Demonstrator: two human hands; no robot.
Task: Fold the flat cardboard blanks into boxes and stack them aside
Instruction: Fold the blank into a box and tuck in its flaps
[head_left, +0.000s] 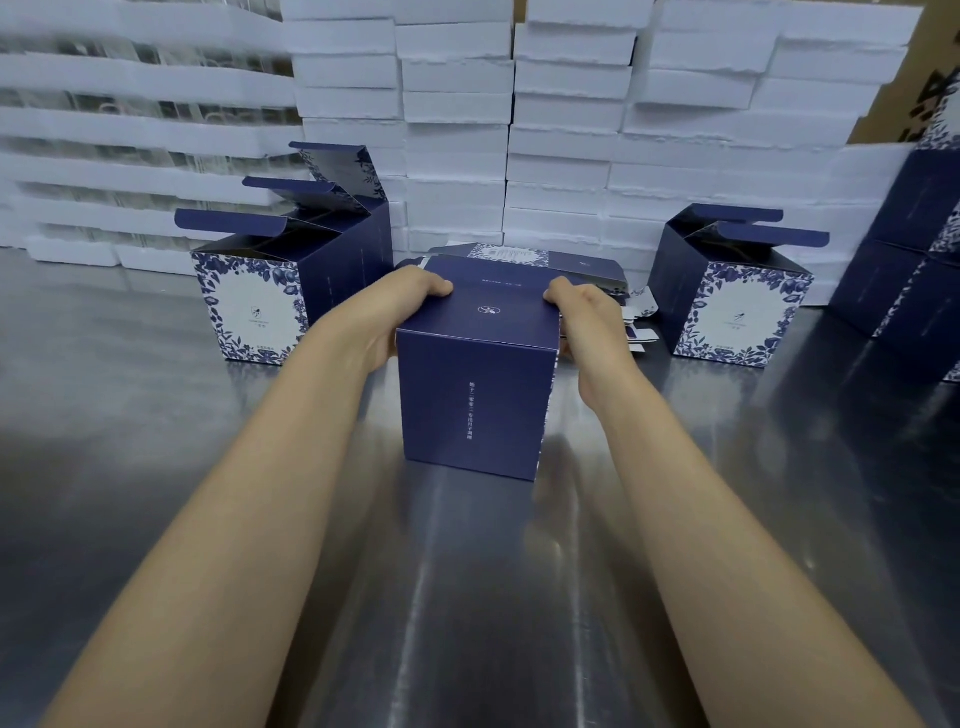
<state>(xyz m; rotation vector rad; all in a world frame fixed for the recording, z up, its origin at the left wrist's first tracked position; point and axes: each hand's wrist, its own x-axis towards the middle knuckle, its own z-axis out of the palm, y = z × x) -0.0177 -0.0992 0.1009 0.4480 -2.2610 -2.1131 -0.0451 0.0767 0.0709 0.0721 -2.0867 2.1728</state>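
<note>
I see the box (475, 384) standing upright in the middle of the metal table (156, 493), straight ahead of me, with its long axis vertical. A plain navy wall faces me, with one thin line of white characters running down it. The lid on top is folded flat and carries a small white emblem. The card looks matte and smooth, with crisp square edges. A sliver of blue-and-white floral print shows along the right wall.

Both forearms reach out bare, one on each side of the box. My left hand (410, 306) lies against the left wall with its fingers curled over the far left corner of the lid. My right hand (587, 317) mirrors it on the right wall, with its fingertips hooked on the far right corner. So the hands are apart, each gripping the box from its own side. I cannot tell where the thumbs sit.

Just behind the box lies a low pile of flat blanks (524, 258), navy with a floral panel. Two folded boxes with open tops (249, 301) stand to the left, and another open-topped box (727, 306) stands to the right. The front panels of the nearer left one and the right one are white, framed in floral print. More dark boxes (904, 270) are stacked at the far right. White foam blocks (519, 130) with rough, torn-looking edges are stacked high along the back. The tabletop is brushed steel, streaked with reflections.
</note>
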